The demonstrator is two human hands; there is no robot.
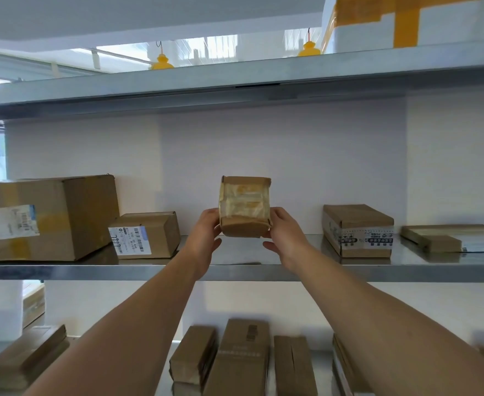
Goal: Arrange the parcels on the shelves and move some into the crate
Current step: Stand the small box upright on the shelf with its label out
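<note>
Holding a small brown cardboard parcel with a clear-taped face between left grip and right grip, fingers curled against its two sides. Upright over the steel middle shelf, between a white-labelled brown box and a printed-tape carton; resting on the shelf or not, cannot tell.

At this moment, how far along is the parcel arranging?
Looks done: a large box, a labelled box and a tape-banded box sit on the middle shelf. In hand: the left hand and right hand hold a small taped parcel above the gap between those boxes. Left: setting it down; no crate is in view, so that step cannot be judged.
</note>
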